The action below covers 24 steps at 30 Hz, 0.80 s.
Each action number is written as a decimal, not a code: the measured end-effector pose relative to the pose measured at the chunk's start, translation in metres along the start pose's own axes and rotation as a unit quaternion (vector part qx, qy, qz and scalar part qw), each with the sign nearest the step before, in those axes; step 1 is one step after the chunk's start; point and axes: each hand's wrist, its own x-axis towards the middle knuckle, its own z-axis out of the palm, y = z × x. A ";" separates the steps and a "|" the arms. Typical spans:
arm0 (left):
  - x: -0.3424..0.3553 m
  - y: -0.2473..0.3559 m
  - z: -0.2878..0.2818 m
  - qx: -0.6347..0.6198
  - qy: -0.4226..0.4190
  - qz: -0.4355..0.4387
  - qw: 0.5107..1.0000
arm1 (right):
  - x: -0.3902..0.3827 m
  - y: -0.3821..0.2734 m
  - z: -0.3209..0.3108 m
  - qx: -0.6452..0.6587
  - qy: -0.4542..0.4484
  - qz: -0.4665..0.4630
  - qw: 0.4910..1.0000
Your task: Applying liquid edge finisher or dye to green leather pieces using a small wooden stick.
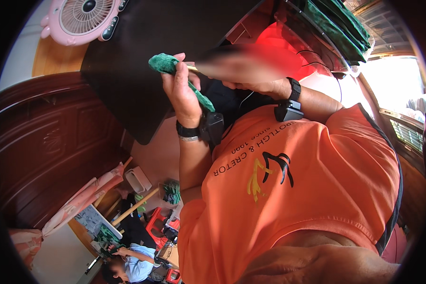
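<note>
In the head view my left hand is closed around a green velvet fabric piece, whose narrow end hangs along the palm toward the wrist. A thin pale stick meets the fabric between my two hands. My right hand is raised beside it with fingers curled; a blurred patch covers most of it, so I cannot make out what it grips. Both wrists wear black straps with small dark boxes.
A black tabletop lies beyond my hands, with a pink fan at upper left. Green velvet pieces fill a clear container at upper right, near red material. A co-worker works at lower left among red stools.
</note>
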 end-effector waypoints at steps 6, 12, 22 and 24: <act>0.008 0.013 -0.013 -0.087 0.023 0.009 0.996 | -0.005 -0.006 -0.008 -0.186 0.028 -0.035 0.982; 0.016 0.013 -0.027 -0.145 0.009 0.003 0.989 | -0.008 -0.006 -0.008 -0.195 0.031 -0.029 0.980; 0.011 0.009 -0.013 -0.086 0.012 -0.017 0.996 | -0.002 -0.001 -0.010 -0.201 0.037 -0.020 0.979; 0.011 0.002 -0.007 -0.065 0.046 -0.002 0.997 | 0.000 0.005 -0.009 -0.189 0.039 -0.023 0.981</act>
